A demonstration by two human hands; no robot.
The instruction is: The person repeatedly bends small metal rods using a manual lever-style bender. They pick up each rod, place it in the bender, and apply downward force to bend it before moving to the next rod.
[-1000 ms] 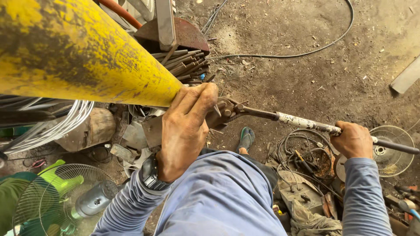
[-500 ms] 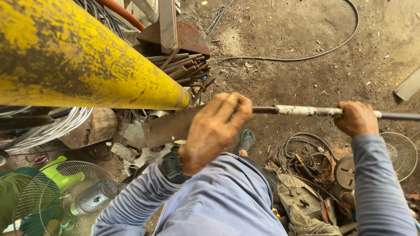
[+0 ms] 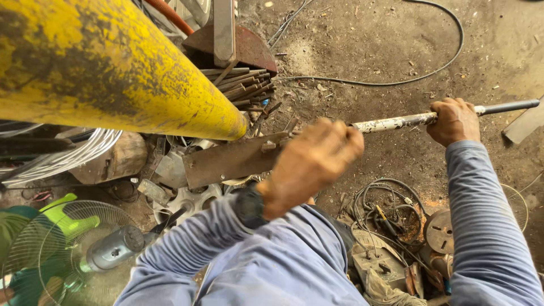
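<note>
A green fan (image 3: 73,249) stands low left, tangled cables (image 3: 385,209) lie right, rusty rods (image 3: 243,85) above.

I'm in a rough metal workshop or scrapyard: bare dirt floor (image 3: 362,51), a bundle of rusty steel rods (image 3: 241,85), a chipped yellow pipe (image 3: 107,68), coiled wire (image 3: 62,158), loose cables (image 3: 385,198) and an old fan (image 3: 73,249) lying around me.

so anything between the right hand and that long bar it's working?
Nothing visible. The right hand is wrapped directly around the long bar, no object in between. The left hand sits near the bar's other end by the rusty flat plate; whether its fingers grip the bar there cannot be told.
</note>
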